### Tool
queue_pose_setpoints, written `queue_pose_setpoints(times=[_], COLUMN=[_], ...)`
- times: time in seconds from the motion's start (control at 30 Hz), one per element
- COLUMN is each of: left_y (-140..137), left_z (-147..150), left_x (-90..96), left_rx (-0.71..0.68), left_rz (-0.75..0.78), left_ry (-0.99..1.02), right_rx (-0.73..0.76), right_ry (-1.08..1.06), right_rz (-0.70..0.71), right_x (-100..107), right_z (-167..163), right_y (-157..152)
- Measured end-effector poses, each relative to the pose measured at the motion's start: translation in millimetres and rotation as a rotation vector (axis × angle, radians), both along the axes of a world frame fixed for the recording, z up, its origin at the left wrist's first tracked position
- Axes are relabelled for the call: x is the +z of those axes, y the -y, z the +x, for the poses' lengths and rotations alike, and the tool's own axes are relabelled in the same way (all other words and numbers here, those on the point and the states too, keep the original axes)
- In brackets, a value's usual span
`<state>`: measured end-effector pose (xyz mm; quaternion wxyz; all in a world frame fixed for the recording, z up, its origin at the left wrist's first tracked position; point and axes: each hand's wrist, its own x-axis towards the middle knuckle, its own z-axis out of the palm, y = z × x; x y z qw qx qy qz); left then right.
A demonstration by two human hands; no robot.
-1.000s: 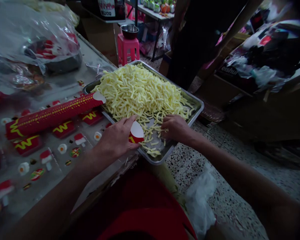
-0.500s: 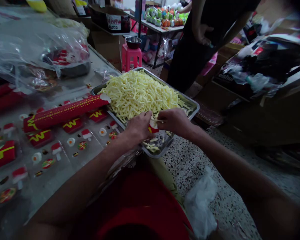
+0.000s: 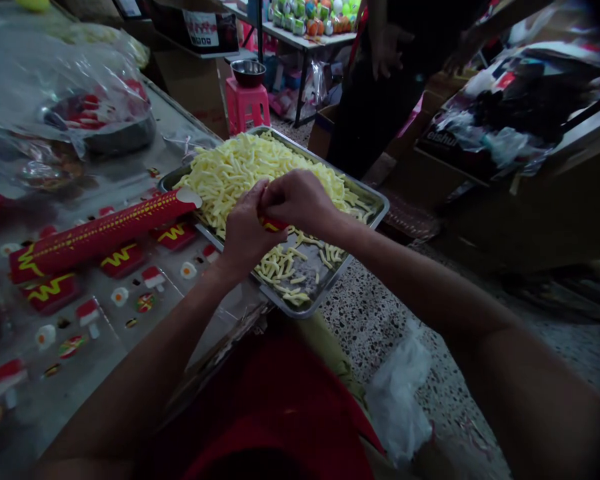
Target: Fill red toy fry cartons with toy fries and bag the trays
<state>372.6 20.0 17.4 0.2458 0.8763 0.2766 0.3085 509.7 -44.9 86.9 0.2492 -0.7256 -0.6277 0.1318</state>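
A small red french-fry box (image 3: 273, 225) with a yellow mark is gripped in my left hand (image 3: 244, 230), over the metal tray (image 3: 383, 212). My right hand (image 3: 300, 200) is closed at the box's upper end, fingertips pinched together; what they hold is hidden. Behind and beneath both hands, pale yellow toy fries (image 3: 240, 157) are heaped in the tray. Loose fries (image 3: 275, 263) lie scattered in its near corner. Left of the tray, a long stack of nested red boxes (image 3: 105, 230) rests over several fry boxes (image 3: 123, 260) on the table.
Clear plastic sheets (image 3: 145, 333) with small food-shaped pieces cover the table (image 3: 175, 133). A plastic-covered bowl (image 3: 120, 137) stands farther back. Beyond the tray are a pink stool (image 3: 247, 107) with a metal bowl (image 3: 249, 72) and a standing person (image 3: 380, 100). Boxes (image 3: 460, 160) line the right side.
Both hands have moved up and left over the heap with the fry box, uncovering the tray's near corner. The pale fries seen between my right fingers are now out of sight. The view has shifted slightly.
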Motion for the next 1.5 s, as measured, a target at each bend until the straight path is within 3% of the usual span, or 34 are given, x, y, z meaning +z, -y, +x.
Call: queue_pose_setpoints(times=[0.07, 0.17, 0.27, 0.37, 0.5, 0.77, 0.93, 1.03, 1.1, 1.2, 1.27, 1.37, 1.43, 1.5], left_y=[-1, -5, -7, -4, 4, 16, 21, 22, 23, 26, 29, 36, 38, 39], left_z=[-3, -13, -24, -28, -29, -32, -23, -24, -28, -30, -25, -12, -4, 2], left_x=[-5.9, -12.0, -12.8, -8.5, 0.6, -2.1, -6.1, -0.8, 2.9, 4.6, 3.2, -1.4, -5.4, -9.4], left_rx=[-0.036, -0.134, -0.158, -0.168, -0.229, -0.208, -0.264, -0.241, -0.198, -0.159, -0.14, -0.082, -0.025, 0.037], left_rz=[-0.031, -0.072, -0.116, -0.121, -0.043, -0.023, -0.03, -0.042, -0.042, -0.03, -0.037, -0.058, -0.074, -0.065], left_ry=[0.009, -0.006, -0.048, -0.06, -0.074, -0.152, -0.232, -0.341, -0.424, -0.496, -0.479, -0.357, -0.248, -0.153], right_rx=[0.069, 0.133, 0.164, 0.404, 0.643, 0.696, 0.613, 0.532, 0.409, 0.092, -0.101, -0.235, -0.271, -0.309], right_ry=[-0.051, -0.07, 0.144, 0.42, 0.496, 0.564, 0.637, 0.565, 0.362, -0.126, -0.459, -0.835, -0.912, -0.793], right_rz=[-0.021, -0.077, -0.218, -0.421, -0.452, -0.534, -0.516, -0.493, -0.419, -0.195, -0.062, 0.031, 0.054, 0.064], right_x=[-3, -5, -14, -28, -41, -56, -69, -69, -64, -53, -49, -49, -52, -52], right_z=[5, 37, 77, 96, 96, 93, 82, 78, 79, 77, 68, 46, 32, 23], right_y=[7, 31, 60, 78, 76, 59, 60, 61, 61, 57, 51, 42, 40, 37])
